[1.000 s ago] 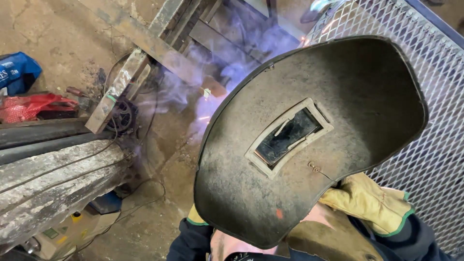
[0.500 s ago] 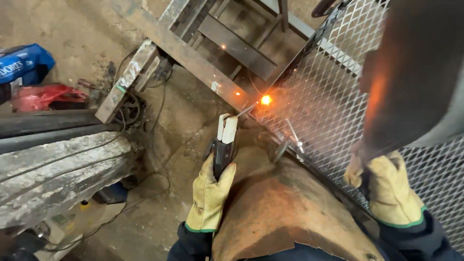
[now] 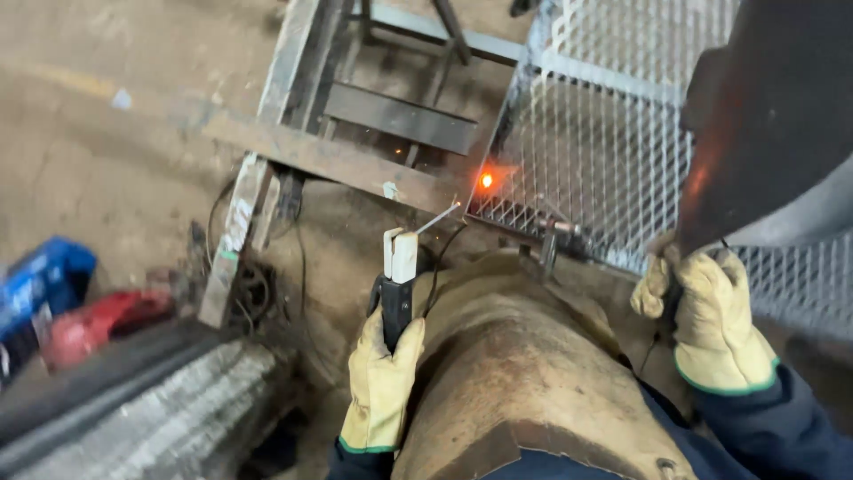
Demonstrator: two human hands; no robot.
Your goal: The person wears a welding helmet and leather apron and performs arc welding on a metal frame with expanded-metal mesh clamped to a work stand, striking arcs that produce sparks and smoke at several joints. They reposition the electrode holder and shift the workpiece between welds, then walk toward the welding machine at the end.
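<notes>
The left hand, in a yellow glove, is wrapped tight around the black grip of an electrode holder. The holder stands nearly upright from the fist, its pale clamp head at the top. A thin rod sticks out of that clamp and runs up and to the right, so its long axis points from the hand toward a glowing spot. That orange spot sits on the near corner of a mesh panel, where the mesh meets a rusty steel frame. The rod tip stops just short of the glow, near it but apart.

The right hand, also gloved, is closed around the lower edge of a dark welding shield, which is raised off to the right of the view. This hand is well apart from the glow; the left hand is the nearer one, lying below and left of it.

A leather apron covers the person's knee between the two hands. On the floor to the left lie a coil of cable, a red thing and a blue box, both blurred.
</notes>
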